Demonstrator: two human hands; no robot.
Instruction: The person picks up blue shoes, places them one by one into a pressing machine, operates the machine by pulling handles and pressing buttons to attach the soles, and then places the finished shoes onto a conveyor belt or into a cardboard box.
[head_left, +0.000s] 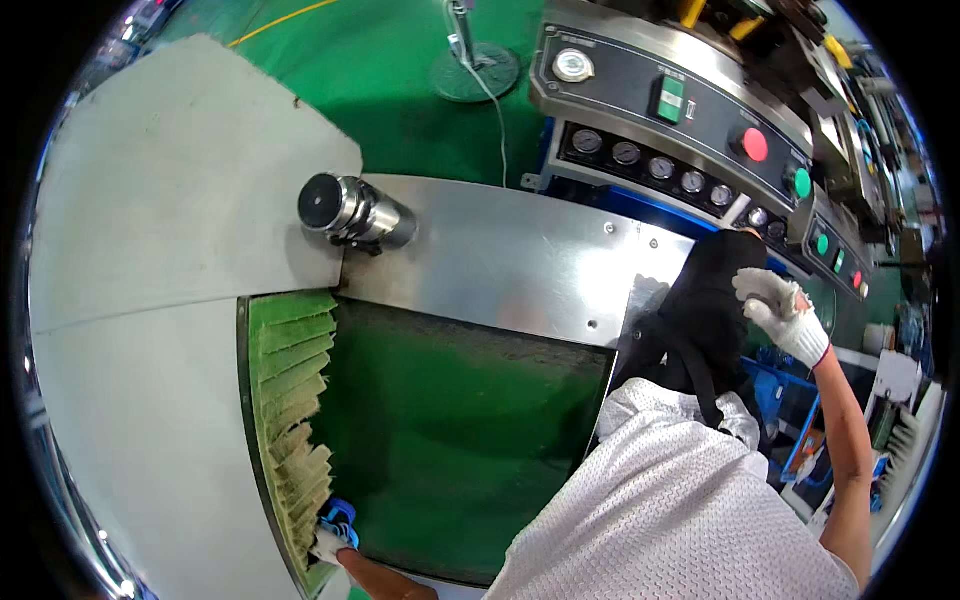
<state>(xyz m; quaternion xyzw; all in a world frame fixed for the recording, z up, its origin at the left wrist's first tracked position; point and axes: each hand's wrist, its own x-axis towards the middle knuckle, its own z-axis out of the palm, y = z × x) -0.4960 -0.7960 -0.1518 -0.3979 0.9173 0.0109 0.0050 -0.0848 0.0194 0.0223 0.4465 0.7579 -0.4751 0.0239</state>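
Note:
My left hand (329, 545), in a white glove, is low at the left beside the fringed green curtain. Its fingers are closed against a small blue and black shoe (339, 518), partly hidden by the curtain's lower end and the hand. At the right, my right hand (786, 312), also in a white glove, is raised in the air near my knee. Its thumb and fingers are apart, with nothing between them. The machine's control panel (625, 85) lies beyond it.
A green conveyor belt (450, 430) runs under the green strip curtain (290, 390) of a large pale housing (150, 420). On the steel plate (500, 255) stands a metal flask (365, 215). Pressure gauges (660, 168) and coloured buttons (754, 145) line the machine.

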